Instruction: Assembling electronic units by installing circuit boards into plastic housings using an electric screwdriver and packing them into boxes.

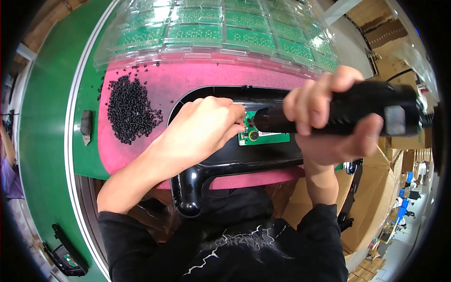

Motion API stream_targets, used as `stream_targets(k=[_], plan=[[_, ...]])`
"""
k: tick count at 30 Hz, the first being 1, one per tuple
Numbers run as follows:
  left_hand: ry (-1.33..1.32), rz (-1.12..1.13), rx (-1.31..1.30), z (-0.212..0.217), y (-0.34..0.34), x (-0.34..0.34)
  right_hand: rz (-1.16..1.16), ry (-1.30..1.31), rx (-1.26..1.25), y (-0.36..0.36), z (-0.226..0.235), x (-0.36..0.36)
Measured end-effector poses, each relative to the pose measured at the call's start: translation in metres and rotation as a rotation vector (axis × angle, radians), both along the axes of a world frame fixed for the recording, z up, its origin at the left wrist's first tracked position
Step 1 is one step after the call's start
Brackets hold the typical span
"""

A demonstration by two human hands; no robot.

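My right hand [307, 105] is wrapped round a black electric screwdriver [345, 105], held nearly level with its nose pointing left. That nose is over a green circuit board [277, 138], which lies inside a long black plastic housing [230, 157]. Pinched together at the board's left end are the fingers of my left hand [202, 122]; a bit of red shows by the fingertips, but what they grip is hidden. To the left, a heap of small black screws [129, 110] lies on the pink mat [188, 75].
Clear plastic trays [246, 40] of green boards stand behind the mat. A small dark block [86, 123] rests on the green table [49, 127]. Another black housing [66, 254] lies at lower left. Cardboard boxes [371, 202] stand at right; a person's purple sleeve [9, 178] shows far left.
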State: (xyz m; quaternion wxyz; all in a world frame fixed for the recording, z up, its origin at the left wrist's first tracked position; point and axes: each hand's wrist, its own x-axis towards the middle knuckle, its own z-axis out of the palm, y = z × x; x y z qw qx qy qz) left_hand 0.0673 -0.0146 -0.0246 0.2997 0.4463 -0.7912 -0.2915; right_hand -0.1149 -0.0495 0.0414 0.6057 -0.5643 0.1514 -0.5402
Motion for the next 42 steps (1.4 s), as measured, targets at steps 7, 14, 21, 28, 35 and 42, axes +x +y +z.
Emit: stream_targets(k=[7,14,21,28,35,42], plan=[[0.209,-0.078,-0.088,0.002,-0.002,-0.003,0.150,-0.012,-0.190,-0.005,0.016,-0.016],[0.132,-0.122,-0.168,0.005,-0.004,-0.007,0.090,-0.007,-0.219,0.002,0.015,-0.017],[0.200,-0.192,-0.125,0.005,-0.006,-0.008,0.124,-0.050,-0.191,0.007,0.015,-0.022],[0.173,-0.319,0.018,0.009,-0.010,-0.006,0.178,-0.063,-0.161,0.006,0.013,-0.025],[0.045,-0.109,-0.102,0.003,-0.005,-0.005,-0.020,0.083,0.063,0.020,0.005,-0.020],[-0.057,-0.126,-0.019,0.009,0.001,-0.007,-0.053,0.155,0.075,0.022,0.006,-0.014]])
